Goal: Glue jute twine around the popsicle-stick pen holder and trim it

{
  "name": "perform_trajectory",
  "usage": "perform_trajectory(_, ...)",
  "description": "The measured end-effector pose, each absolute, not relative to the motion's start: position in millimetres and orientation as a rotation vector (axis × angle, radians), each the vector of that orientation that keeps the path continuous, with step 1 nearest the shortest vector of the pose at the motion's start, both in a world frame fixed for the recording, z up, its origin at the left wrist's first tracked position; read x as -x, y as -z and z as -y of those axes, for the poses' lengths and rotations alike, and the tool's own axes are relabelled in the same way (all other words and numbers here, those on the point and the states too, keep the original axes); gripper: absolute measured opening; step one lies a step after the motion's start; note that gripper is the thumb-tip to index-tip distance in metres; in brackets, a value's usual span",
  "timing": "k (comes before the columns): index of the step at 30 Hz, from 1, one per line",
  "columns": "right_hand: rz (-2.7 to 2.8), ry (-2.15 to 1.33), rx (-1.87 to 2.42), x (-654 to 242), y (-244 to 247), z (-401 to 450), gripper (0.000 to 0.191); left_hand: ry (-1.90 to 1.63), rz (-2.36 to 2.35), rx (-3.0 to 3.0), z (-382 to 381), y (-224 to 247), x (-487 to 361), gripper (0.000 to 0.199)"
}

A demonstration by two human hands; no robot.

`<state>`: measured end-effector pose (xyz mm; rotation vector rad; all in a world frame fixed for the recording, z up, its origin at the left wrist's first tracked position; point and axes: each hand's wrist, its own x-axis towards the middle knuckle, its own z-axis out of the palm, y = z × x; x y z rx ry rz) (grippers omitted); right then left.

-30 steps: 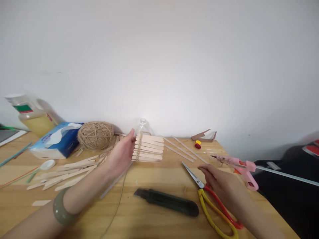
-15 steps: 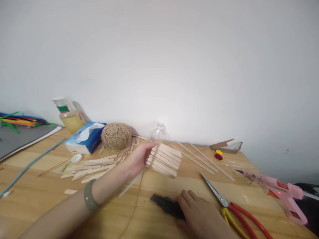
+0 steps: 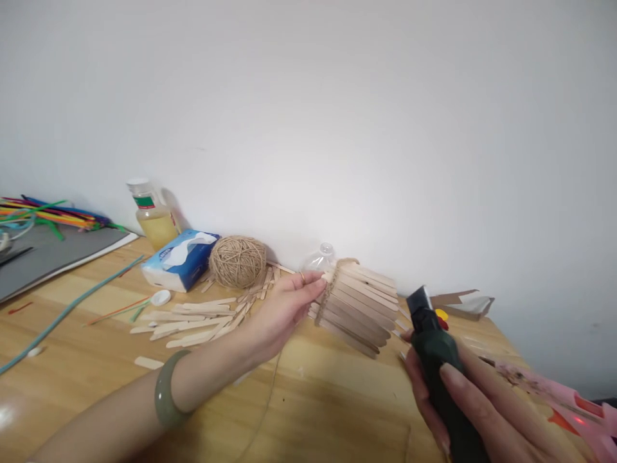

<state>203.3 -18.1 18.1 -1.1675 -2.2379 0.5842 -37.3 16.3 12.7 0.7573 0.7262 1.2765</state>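
Note:
Between its thumb and fingers, my left hand (image 3: 294,302) grips the rim of a round holder made of wooden craft sticks (image 3: 361,305). Twine is wrapped around the holder near its left end, and its stick ends point right. My right hand (image 3: 482,399) is closed around a dark green and black tool (image 3: 436,360), raised to the right of the holder with its tip pointing up. The tool does not touch the sticks. A clear bottle (image 3: 321,257) stands partly hidden behind the holder.
Loose craft sticks (image 3: 197,321), a twine ball (image 3: 238,261), a blue tissue pack (image 3: 180,260) and a jar of yellow liquid (image 3: 155,218) are at the left. A pink glue gun (image 3: 554,392) lies at the right, below a small cardboard box (image 3: 465,303).
My right hand has picked the dark tool up off the table and raised it. My left hand has moved the stick holder right and turned it. The view has shifted slightly.

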Motion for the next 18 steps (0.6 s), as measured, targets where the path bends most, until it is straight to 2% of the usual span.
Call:
perform_trajectory(3, 2.254, -0.614, 1.115, -198.4, -34.9, 7.6, 0.027, -1.312, -0.847, -0.906, -15.3, -17.6, 39.5, 0.016)
perform_trajectory(8, 2.216, -0.431, 1.149, -191.3, -42.7, -5.8, 0.018, -1.21, -1.012, -1.163, -14.7, -23.1, 47.6, 0.019)
perform_trajectory(14, 2.181, -0.142, 1.218, -185.8, -24.7, -7.2, 0.023, -1.068, -1.135, -1.311, -15.6, -22.5, 52.2, 0.025)
perform_trajectory(18, 2.366, -0.012, 1.086, -184.1, -18.7, -6.9, 0.028, -0.976, -1.155, -1.377, -15.2, -24.9, 52.4, 0.023)
